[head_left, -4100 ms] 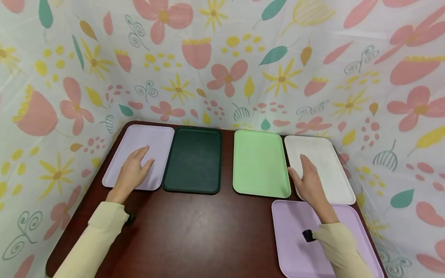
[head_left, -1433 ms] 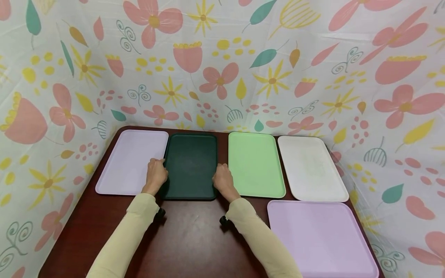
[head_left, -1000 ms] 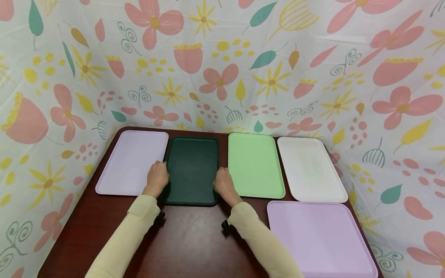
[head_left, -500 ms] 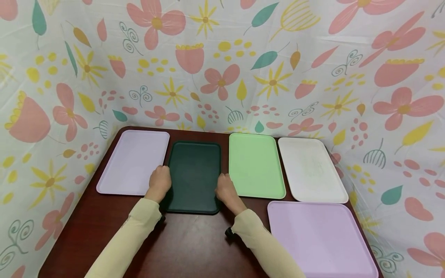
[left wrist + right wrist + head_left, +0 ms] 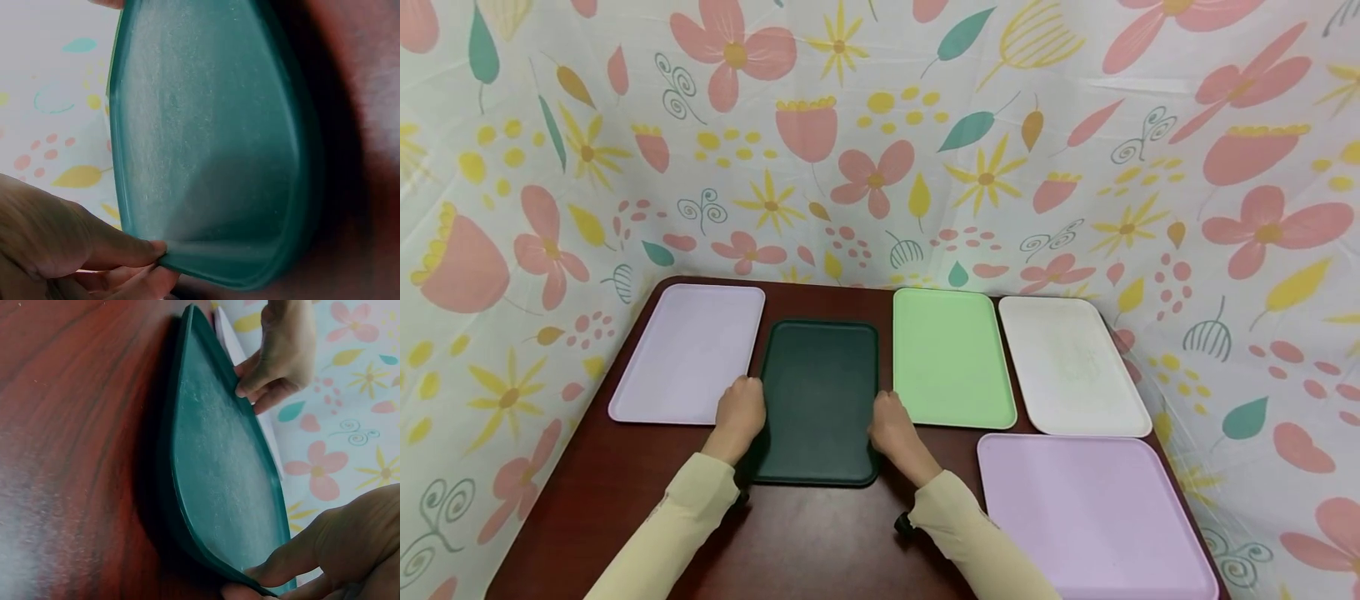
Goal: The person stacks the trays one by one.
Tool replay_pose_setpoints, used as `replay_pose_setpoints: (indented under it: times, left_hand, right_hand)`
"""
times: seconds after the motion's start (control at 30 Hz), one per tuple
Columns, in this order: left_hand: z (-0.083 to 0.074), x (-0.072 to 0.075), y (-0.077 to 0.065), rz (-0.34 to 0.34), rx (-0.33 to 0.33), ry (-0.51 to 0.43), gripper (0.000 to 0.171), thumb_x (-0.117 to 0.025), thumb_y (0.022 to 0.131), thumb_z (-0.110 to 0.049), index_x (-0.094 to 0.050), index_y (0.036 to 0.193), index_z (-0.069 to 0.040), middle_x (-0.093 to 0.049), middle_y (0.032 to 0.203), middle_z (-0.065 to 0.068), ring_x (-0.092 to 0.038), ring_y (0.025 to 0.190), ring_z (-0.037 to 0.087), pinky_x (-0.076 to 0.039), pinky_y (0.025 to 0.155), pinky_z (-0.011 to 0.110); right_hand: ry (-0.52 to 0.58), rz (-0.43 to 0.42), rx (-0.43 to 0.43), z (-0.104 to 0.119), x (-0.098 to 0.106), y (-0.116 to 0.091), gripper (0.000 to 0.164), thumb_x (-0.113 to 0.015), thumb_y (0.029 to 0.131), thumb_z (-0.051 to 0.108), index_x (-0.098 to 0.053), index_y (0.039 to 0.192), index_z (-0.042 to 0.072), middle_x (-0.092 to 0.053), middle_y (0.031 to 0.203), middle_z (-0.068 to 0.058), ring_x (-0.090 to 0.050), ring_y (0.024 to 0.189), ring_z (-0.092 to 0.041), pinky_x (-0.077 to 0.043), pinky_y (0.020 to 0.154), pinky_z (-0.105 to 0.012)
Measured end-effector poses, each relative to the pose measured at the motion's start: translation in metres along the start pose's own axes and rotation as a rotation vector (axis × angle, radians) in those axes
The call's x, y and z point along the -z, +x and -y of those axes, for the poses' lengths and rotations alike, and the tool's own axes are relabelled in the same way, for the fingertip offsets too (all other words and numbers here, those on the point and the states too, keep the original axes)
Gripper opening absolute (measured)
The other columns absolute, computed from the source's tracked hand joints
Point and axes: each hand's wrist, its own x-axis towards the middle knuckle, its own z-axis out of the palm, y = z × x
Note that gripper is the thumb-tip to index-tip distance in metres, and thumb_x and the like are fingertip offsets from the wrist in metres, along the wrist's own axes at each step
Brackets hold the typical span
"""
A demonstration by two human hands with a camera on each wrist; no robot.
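Note:
A dark green tray (image 5: 822,404) sits between my two hands. My left hand (image 5: 742,415) grips its left edge, and in the left wrist view the thumb (image 5: 147,247) lies on top of the rim with fingers beneath. On the opposite edge my right hand (image 5: 897,432) pinches the rim; the right wrist view shows its thumb (image 5: 272,569) on the upper side. That view also has the left hand (image 5: 284,359) across the tray. Dark shadow under the near edge suggests the tray is slightly off the table, though how far I cannot tell.
A lavender tray (image 5: 692,350) lies to the left, a light green tray (image 5: 953,358) and a white tray (image 5: 1071,362) to the right. A light purple tray (image 5: 1093,517) lies at front right. Floral cloth (image 5: 880,125) surrounds the dark wooden table (image 5: 820,542).
Both hands, earlier open over the lavender and white trays, came to grip the dark green tray. It has since moved toward me and slightly right, leaving its place beside the lavender tray.

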Motion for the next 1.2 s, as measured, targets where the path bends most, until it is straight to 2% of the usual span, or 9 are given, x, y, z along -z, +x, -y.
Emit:
replay_pose_setpoints:
  times: [0.27, 0.5, 0.6, 0.7, 0.8, 1.0, 1.2]
  left_hand:
    - [0.003, -0.002, -0.010, -0.051, -0.027, -0.028, 0.009, -0.060, 0.089, 0.013, -0.068, 0.086, 0.012, -0.060, 0.079, 0.025, -0.066, 0.074, 0.047, -0.056, 0.065, 0.056]
    - [0.005, -0.002, -0.018, -0.079, -0.035, -0.096, 0.016, -0.059, 0.085, 0.016, -0.067, 0.078, 0.005, -0.061, 0.076, 0.023, -0.066, 0.075, 0.045, -0.055, 0.063, 0.055]
    - [0.006, -0.001, -0.022, -0.073, -0.021, -0.115, 0.014, -0.060, 0.083, 0.016, -0.071, 0.087, 0.008, -0.063, 0.081, 0.025, -0.066, 0.078, 0.047, -0.056, 0.066, 0.056]
    - [0.006, 0.001, -0.025, -0.049, 0.006, -0.130, 0.025, -0.063, 0.083, 0.015, -0.073, 0.105, 0.011, -0.067, 0.092, 0.029, -0.067, 0.086, 0.049, -0.057, 0.072, 0.057]
    - [0.007, 0.001, -0.028, -0.025, 0.034, -0.147, 0.034, -0.065, 0.085, 0.013, -0.070, 0.118, 0.013, -0.068, 0.103, 0.032, -0.067, 0.095, 0.050, -0.057, 0.078, 0.057]
    - [0.008, 0.002, -0.033, 0.007, 0.058, -0.191, 0.036, -0.069, 0.087, 0.010, -0.067, 0.123, 0.015, -0.069, 0.105, 0.030, -0.067, 0.099, 0.048, -0.056, 0.080, 0.057]
    - [0.008, 0.001, -0.039, 0.000, 0.059, -0.203, 0.036, -0.070, 0.087, 0.010, -0.067, 0.123, 0.015, -0.070, 0.101, 0.026, -0.068, 0.095, 0.046, -0.056, 0.077, 0.056]
  right_hand:
    - [0.058, -0.016, 0.015, -0.004, 0.000, -0.009, 0.028, -0.060, 0.092, -0.012, -0.058, 0.119, -0.017, -0.058, 0.101, -0.026, -0.058, 0.083, -0.032, -0.049, 0.067, -0.040]
    - [0.115, 0.000, 0.023, -0.009, -0.001, -0.014, 0.028, -0.058, 0.089, -0.016, -0.058, 0.117, -0.017, -0.058, 0.098, -0.026, -0.052, 0.078, -0.026, -0.045, 0.065, -0.038]
    - [0.130, 0.012, 0.029, -0.010, 0.000, -0.017, 0.032, -0.057, 0.089, -0.016, -0.057, 0.120, -0.018, -0.059, 0.102, -0.028, -0.050, 0.079, -0.024, -0.044, 0.065, -0.037]
    - [0.149, 0.021, 0.032, -0.011, 0.001, -0.019, 0.034, -0.056, 0.088, -0.017, -0.057, 0.122, -0.019, -0.060, 0.101, -0.028, -0.049, 0.074, -0.023, -0.043, 0.061, -0.036]
    - [0.161, 0.030, 0.027, -0.011, 0.002, -0.021, 0.037, -0.056, 0.088, -0.017, -0.055, 0.124, -0.019, -0.061, 0.098, -0.028, -0.049, 0.071, -0.022, -0.043, 0.058, -0.035]
    - [0.200, 0.043, -0.009, -0.013, 0.001, -0.026, 0.043, -0.059, 0.090, -0.014, -0.051, 0.132, -0.019, -0.062, 0.108, -0.032, -0.055, 0.074, -0.024, -0.048, 0.060, -0.037]
    - [0.251, 0.027, 0.008, -0.016, 0.000, -0.032, 0.037, -0.058, 0.088, -0.017, -0.056, 0.125, -0.016, -0.062, 0.102, -0.026, -0.055, 0.075, -0.024, -0.049, 0.061, -0.038]
